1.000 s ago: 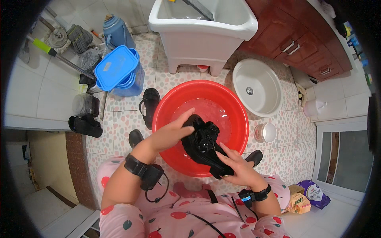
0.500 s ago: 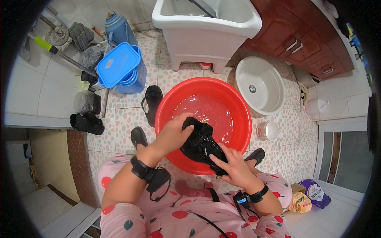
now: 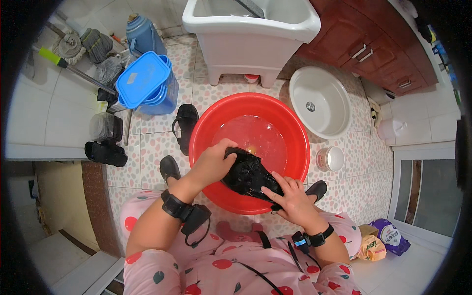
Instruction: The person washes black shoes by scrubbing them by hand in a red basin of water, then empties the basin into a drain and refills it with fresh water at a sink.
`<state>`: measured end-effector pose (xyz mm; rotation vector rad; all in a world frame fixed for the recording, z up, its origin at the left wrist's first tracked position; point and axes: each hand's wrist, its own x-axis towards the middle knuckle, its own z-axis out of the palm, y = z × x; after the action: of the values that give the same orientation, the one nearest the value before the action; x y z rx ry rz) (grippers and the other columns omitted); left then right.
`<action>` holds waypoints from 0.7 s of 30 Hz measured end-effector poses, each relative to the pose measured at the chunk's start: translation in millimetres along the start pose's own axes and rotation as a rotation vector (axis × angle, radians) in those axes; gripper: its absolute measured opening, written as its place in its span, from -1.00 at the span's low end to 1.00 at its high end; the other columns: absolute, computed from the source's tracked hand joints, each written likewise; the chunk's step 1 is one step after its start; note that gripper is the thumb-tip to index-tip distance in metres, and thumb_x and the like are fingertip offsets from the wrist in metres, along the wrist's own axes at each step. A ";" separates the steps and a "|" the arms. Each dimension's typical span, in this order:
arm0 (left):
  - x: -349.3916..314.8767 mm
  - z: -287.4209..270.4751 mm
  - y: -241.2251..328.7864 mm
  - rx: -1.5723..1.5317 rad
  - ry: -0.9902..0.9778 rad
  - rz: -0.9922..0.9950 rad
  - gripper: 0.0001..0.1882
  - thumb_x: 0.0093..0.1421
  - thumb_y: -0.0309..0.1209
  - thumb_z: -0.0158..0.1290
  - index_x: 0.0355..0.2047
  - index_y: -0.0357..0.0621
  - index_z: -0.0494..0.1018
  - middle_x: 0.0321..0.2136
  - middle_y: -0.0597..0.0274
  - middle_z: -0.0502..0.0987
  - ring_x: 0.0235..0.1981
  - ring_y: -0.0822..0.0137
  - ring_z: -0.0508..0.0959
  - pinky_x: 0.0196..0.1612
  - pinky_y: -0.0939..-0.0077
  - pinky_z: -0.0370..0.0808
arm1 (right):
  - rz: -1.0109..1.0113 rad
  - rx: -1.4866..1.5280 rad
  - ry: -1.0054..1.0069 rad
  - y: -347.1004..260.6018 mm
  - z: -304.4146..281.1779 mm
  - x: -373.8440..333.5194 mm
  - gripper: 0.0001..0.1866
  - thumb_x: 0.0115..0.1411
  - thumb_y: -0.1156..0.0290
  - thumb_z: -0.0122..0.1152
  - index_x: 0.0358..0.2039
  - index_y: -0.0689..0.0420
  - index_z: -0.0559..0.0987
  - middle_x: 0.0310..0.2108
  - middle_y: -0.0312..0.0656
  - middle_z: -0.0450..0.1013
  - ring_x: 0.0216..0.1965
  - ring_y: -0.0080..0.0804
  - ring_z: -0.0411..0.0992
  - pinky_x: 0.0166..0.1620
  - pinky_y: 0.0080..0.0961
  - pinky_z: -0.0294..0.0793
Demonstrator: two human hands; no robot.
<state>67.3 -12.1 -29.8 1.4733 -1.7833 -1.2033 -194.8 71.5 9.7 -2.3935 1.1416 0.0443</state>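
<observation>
the left hand (image 3: 214, 163) is clamped on the far-left end of the black shoe (image 3: 248, 176), its thumb along the edge. the right hand (image 3: 295, 201) grips the near-right end, two fingers stretched over it; what lies under either palm i cannot tell. the shoe slants between the hands, above the near part of the red basin (image 3: 246, 104), clear of the water (image 3: 250, 132) ahead of them.

the step in hand looks like handling a wet shoe over water, perhaps turning or rinsing it. the next move would call for a firm grip at both ends, since the shiny surface is likely slippery.

counted: two hands, one shoe between them, one red basin. beyond the left hand, one sandal (image 3: 186, 129); farther left, dark footwear (image 3: 105, 153) too bunched to count. one worn shoe shows beside each arm, two in all. ahead and right of the right hand, one white basin (image 3: 328, 112) and, nearer, one tub (image 3: 330, 158). far ahead of the left hand, one flask (image 3: 143, 37) and two mop heads (image 3: 95, 45). behind and right of the right hand, two bags (image 3: 392, 237).
</observation>
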 end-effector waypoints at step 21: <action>7.1 6.5 -3.9 -0.322 -0.154 -0.028 -0.61 0.12 -0.59 -0.06 0.00 -0.23 0.32 -0.18 0.02 0.49 -0.12 0.23 0.50 -0.06 0.44 0.41 | 0.048 0.071 0.081 5.1 1.1 -0.2 -0.14 -0.33 0.38 0.42 0.12 -0.18 0.38 0.22 -0.01 0.08 0.05 -0.06 0.20 0.05 -0.15 0.16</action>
<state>61.9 -17.0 -37.3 1.2516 -1.5755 -1.5707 -198.5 69.4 6.6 -2.3244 1.2171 -0.0767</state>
